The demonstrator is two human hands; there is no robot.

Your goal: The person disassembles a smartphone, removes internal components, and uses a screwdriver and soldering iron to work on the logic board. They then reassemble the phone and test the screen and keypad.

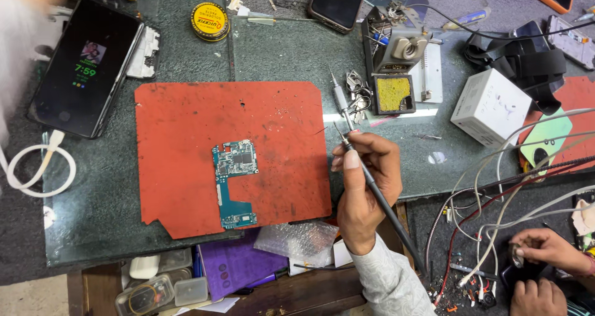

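a: on the red mat (186,136) lies the circuit board (234,183), flat, nothing touching it.

b: and the hands?

a: right hand (365,186) is closed round a thin black probe (372,186), tip up, just off the mat's right edge. left hand isn't in view.

b: so which step?

a: looks like tool readied, board not yet touched. next move, i'd judge, calls for a steady tip brought down left onto the board.

b: those other hands (545,266) by the wires?

a: someone else's.
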